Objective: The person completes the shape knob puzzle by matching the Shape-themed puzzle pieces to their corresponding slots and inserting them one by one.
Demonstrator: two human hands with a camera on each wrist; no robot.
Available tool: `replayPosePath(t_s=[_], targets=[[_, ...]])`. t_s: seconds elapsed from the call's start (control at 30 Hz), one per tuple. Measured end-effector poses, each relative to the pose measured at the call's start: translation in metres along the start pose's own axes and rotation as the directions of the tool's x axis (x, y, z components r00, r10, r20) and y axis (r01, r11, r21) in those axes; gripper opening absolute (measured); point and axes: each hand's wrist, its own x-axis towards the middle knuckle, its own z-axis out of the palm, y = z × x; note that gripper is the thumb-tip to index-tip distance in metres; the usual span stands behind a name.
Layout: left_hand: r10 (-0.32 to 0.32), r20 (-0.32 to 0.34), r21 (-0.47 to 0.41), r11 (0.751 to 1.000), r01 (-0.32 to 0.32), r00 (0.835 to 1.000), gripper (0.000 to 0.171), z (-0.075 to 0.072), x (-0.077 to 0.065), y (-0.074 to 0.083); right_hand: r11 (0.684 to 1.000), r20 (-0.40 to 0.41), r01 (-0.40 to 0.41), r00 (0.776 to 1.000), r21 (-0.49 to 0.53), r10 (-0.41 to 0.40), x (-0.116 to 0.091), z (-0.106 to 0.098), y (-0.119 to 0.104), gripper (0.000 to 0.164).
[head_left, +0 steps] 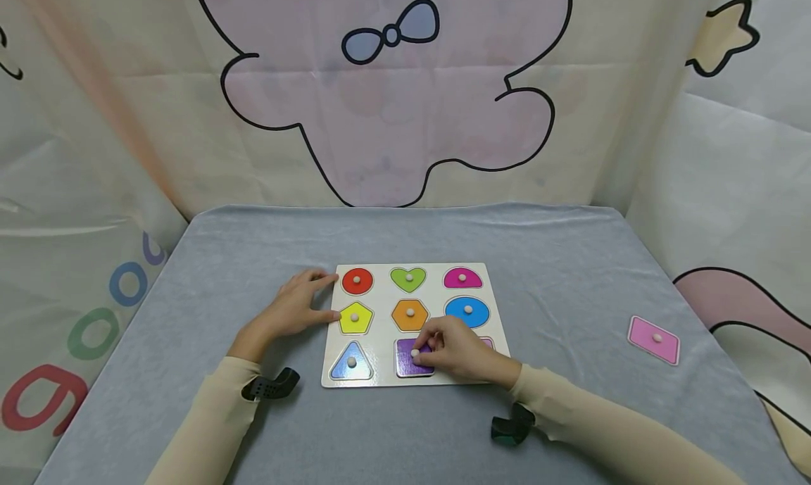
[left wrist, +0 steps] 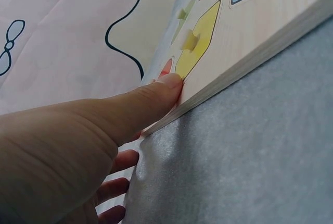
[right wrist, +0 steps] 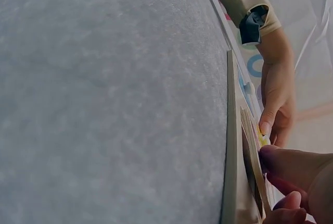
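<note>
A white wooden shape puzzle board [head_left: 383,337] lies on the grey cloth. With thumb and fingers my right hand [head_left: 461,348] pinches the white knob of a purple square piece [head_left: 406,365] at the board's bottom middle. In the right wrist view this piece [right wrist: 254,156] stands tilted, partly lifted off the board. My left hand [head_left: 293,307] touches the board's left edge, its thumb [left wrist: 169,83] on top by the yellow pentagon [head_left: 356,319] and its fingers spread. Beneath my right hand, the bottom right slot is mostly hidden.
Other knobbed pieces sit in the board, among them a blue triangle [head_left: 351,363], an orange hexagon [head_left: 410,316] and a blue oval [head_left: 467,312]. A pink rectangle piece [head_left: 655,341] lies apart on the cloth at the right. Printed curtains surround the table [head_left: 551,260].
</note>
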Motion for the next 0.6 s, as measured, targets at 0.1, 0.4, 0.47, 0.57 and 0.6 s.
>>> replayPosePath(t_s=[0.1,0.4,0.47,0.57,0.6], targets=[[-0.003,0.001,0.000,1.000,0.003,1.000,0.081,-0.0003,0.0000,0.0006,1.000,-0.002,-0.014,1.000,-0.020,0.014,0.0003,0.0008,-0.0017,0.007],[-0.010,0.008,0.008,1.000,0.010,1.000,0.081,-0.0003,0.0014,0.0010,0.994,-0.008,-0.028,1.000,-0.106,0.028,0.0004,0.0033,-0.0052,0.006],[-0.015,0.009,0.010,1.000,0.015,1.000,0.081,0.0001,0.0015,0.0009,0.992,-0.007,-0.031,1.000,-0.124,0.031,0.0004,0.0040,-0.0059,0.006],[-0.019,0.008,0.010,1.000,0.019,1.000,0.081,0.0002,0.0010,0.0018,0.988,-0.009,-0.037,0.999,-0.148,0.036,0.0002,0.0049,-0.0062,0.006],[-0.019,0.009,0.009,1.000,0.019,1.000,0.081,0.0005,0.0008,0.0019,0.987,-0.011,-0.039,0.999,-0.155,0.038,0.0001,0.0051,-0.0062,0.007]])
